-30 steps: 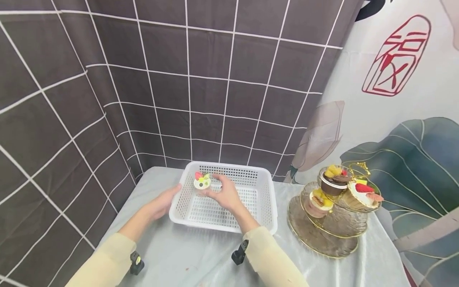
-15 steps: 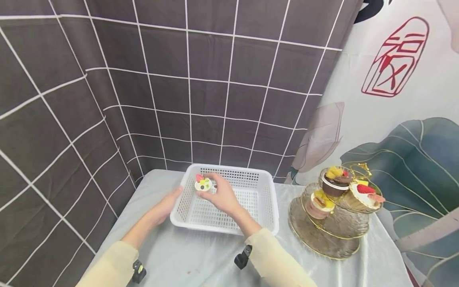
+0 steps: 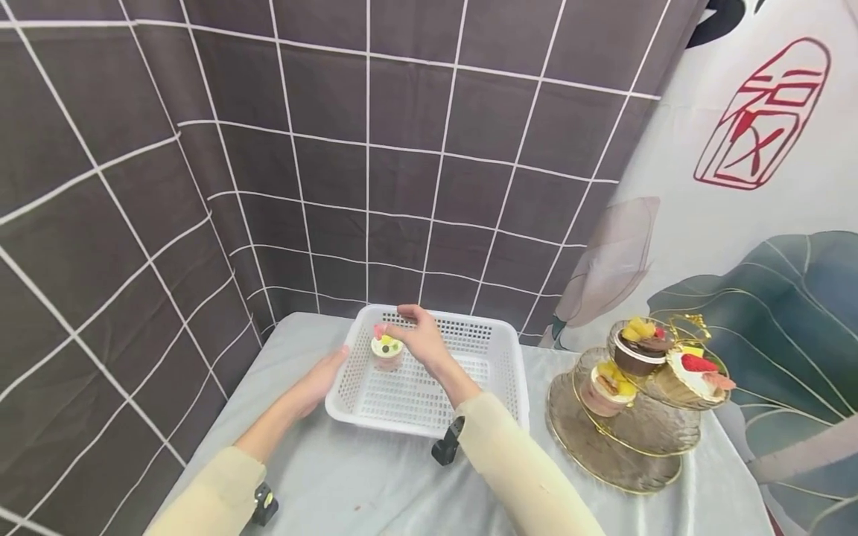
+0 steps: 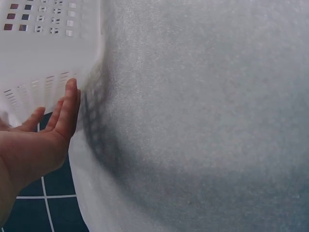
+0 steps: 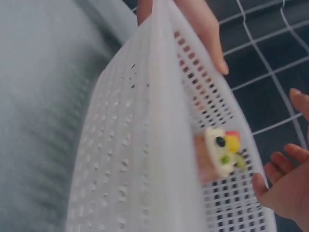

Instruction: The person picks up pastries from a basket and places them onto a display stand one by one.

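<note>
A small dessert cup (image 3: 386,356) with a pinkish body, white cream and fruit pieces on top stands upright in the left part of a white perforated plastic basket (image 3: 395,426). Just right of it and above the basket floor is my right hand (image 3: 427,341), its fingers spread. The right wrist view shows a gap between this hand (image 5: 288,191) and the cup (image 5: 218,154). My left hand (image 3: 318,383) rests against the basket's left side. In the left wrist view the fingers of that hand (image 4: 46,140) lie fairly straight along the basket wall.
To the right stands a tiered, gold-rimmed glass stand (image 3: 613,461). It carries a chocolate dessert cup (image 3: 640,350), a yellow-topped pink cup (image 3: 606,391) and a tart with strawberry (image 3: 690,376). A pale cloth covers the table (image 3: 322,476). A dark gridded curtain (image 3: 402,179) hangs behind.
My right hand held the dessert cup above the basket, lowered it onto the basket floor and let go. It has since lifted slightly away. The left hand has stayed at the basket's side.
</note>
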Demonstrator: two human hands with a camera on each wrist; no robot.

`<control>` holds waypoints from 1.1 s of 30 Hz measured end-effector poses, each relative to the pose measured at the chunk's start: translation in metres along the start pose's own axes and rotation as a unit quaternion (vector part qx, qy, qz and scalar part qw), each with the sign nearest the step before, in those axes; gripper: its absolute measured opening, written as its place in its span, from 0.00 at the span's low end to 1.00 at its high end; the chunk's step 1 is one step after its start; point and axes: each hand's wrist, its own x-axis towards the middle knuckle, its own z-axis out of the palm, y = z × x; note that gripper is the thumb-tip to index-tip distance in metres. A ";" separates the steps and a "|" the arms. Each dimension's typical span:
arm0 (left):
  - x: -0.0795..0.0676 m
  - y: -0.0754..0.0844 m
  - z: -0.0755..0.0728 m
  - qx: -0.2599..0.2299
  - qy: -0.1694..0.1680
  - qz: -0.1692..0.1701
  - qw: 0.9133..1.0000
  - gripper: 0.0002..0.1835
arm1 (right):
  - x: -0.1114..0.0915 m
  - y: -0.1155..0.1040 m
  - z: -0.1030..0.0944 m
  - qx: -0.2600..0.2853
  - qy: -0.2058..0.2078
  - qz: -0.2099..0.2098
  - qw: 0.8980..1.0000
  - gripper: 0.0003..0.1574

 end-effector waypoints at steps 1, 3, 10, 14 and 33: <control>0.000 0.001 0.001 -0.001 0.000 0.002 1.000 0.39 | 0.003 0.003 0.000 0.017 -0.001 0.010 1.000 0.43; 0.001 0.002 0.002 -0.005 0.002 0.005 1.000 0.39 | 0.008 0.006 -0.001 0.030 -0.013 0.030 0.999 0.45; 0.000 -0.002 0.007 -0.015 0.013 0.007 1.000 0.38 | 0.021 0.014 -0.013 -0.083 -0.136 0.040 0.986 0.46; -0.001 -0.004 0.010 -0.008 0.015 0.007 1.000 0.38 | 0.024 0.016 -0.016 -0.202 -0.195 -0.002 0.960 0.49; 0.000 -0.003 0.008 0.003 0.023 0.013 1.000 0.38 | 0.028 0.010 0.003 -0.349 -0.221 -0.001 0.911 0.50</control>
